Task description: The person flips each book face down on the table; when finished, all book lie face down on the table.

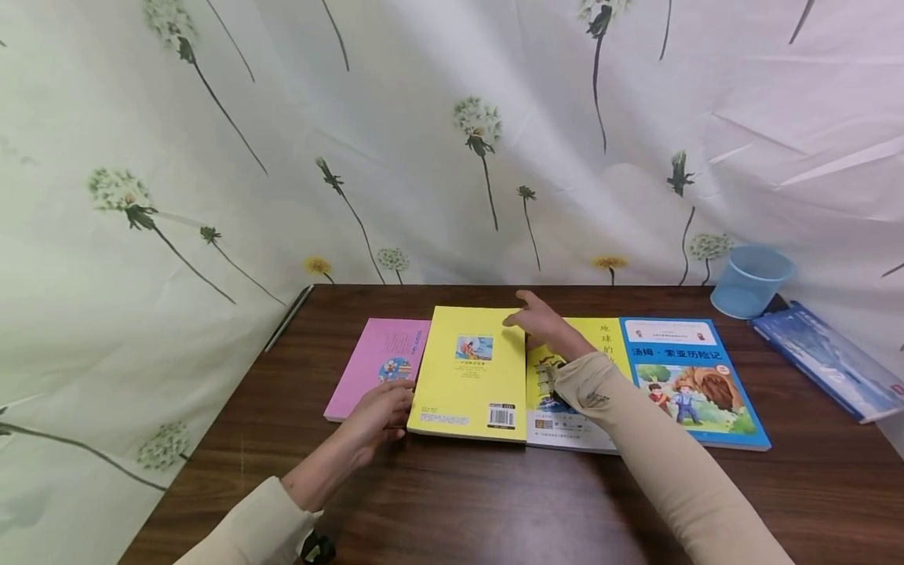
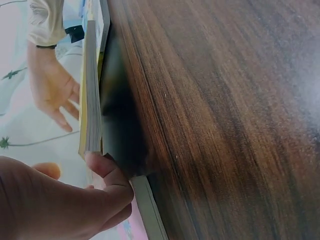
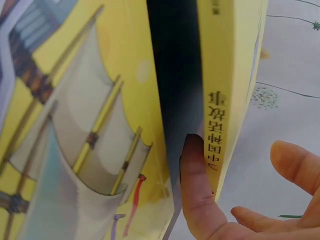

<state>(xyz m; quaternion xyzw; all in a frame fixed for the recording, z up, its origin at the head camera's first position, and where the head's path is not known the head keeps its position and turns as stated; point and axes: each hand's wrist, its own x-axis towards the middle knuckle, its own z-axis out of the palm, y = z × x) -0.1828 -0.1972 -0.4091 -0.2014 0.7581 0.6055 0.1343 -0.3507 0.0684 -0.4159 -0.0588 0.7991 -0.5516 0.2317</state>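
Note:
A yellow book [image 1: 469, 373] lies back cover up between a pink book [image 1: 374, 365] and a yellow book with a sailing ship [image 1: 614, 345]. The side views show its edge [image 2: 92, 95] raised, with dark gaps beside and beneath it. My left hand [image 1: 377, 412] is at its left edge; a bent digit touches the near corner, while another fingertip stands off the cover. Spread over its right edge is my right hand [image 1: 544, 322]. One right finger [image 3: 195, 180] reaches in behind the spine, and another digit stays clear of the book.
A blue book [image 1: 699, 384] with cartoon children closes the row on the right. Farther right are a blue bin [image 1: 752, 281] and another book [image 1: 826, 361] in a clear cover. Patterned cloth [image 1: 424, 157] hangs behind the brown table [image 1: 459, 502]. A thin rod [image 1: 288, 318] lies along its left edge.

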